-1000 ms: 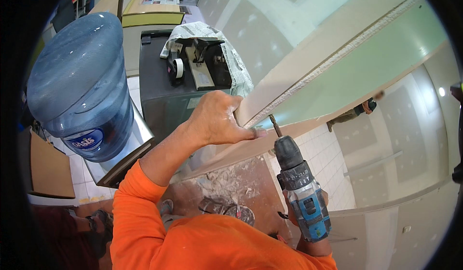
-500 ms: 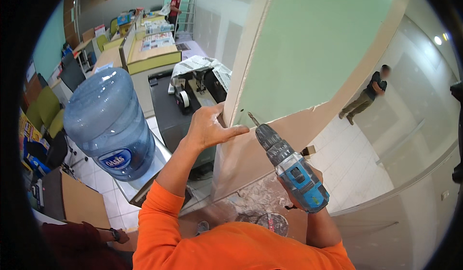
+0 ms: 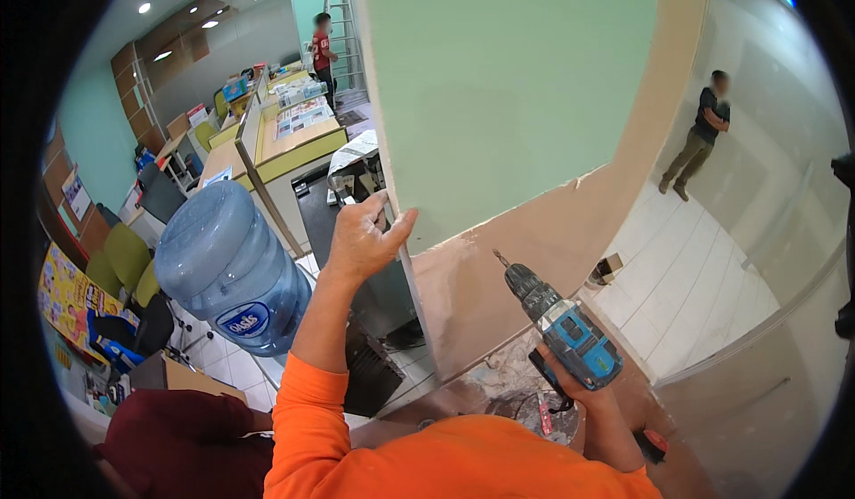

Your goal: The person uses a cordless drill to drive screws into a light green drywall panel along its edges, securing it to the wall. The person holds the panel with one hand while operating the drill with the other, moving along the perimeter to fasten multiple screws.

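Gripping with the left hand [image 3: 363, 236] the edge of the green drywall panel [image 3: 508, 89] at frame centre, clutching a blue cordless drill [image 3: 561, 330] in the right hand [image 3: 570, 383] lower right, bit not yet touching.

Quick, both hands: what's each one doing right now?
Left hand: closed on the green wall panel edge.
Right hand: closed around the blue cordless drill.

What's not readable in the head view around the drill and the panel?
- Right hand: mostly hidden behind the blue drill; trigger finger unseen.
- Green panel: top cut off by the frame edge.
- Left hand: fingertips wrap behind the panel edge, hidden.
- Drill bit: too small to tell its type.
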`<control>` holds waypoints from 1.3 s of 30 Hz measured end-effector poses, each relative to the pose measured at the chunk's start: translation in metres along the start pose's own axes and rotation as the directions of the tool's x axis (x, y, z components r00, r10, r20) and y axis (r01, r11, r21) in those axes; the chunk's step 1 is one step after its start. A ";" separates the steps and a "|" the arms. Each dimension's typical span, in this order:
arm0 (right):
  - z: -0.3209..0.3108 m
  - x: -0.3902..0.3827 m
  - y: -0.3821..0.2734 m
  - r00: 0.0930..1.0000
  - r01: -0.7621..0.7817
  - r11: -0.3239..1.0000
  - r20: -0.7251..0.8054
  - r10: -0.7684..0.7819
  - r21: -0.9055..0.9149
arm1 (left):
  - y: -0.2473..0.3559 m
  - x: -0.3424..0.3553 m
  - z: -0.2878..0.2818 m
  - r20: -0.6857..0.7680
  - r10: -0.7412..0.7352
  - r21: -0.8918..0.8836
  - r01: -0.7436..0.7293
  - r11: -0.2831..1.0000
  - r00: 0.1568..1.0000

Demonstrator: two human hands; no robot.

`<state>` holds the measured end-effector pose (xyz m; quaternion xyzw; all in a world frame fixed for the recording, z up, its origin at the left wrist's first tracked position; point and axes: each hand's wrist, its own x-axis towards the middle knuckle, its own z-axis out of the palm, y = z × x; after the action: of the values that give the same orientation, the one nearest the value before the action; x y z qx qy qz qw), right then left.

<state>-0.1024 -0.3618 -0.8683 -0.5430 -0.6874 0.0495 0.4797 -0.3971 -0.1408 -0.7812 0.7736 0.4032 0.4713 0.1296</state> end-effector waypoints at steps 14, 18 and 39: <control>0.001 -0.090 0.037 0.894 -0.443 0.823 0.101 0.437 0.355 | -0.063 -0.117 0.063 -0.081 -0.630 -0.818 0.309 0.485 0.772; -0.002 -0.123 0.046 0.707 -0.656 0.535 0.187 0.682 0.532 | -0.084 -0.240 0.128 0.352 -0.866 -0.856 0.497 -0.144 0.356; -0.022 -0.120 0.019 0.916 -0.400 0.878 0.156 0.370 0.262 | 0.001 -0.220 0.166 0.881 -0.323 -0.471 0.691 -0.549 0.344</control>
<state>-0.0789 -0.4595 -0.9406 -0.5898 -0.5742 0.2711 0.4989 -0.3093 -0.2757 -1.0050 0.1032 0.2754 0.3131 0.9030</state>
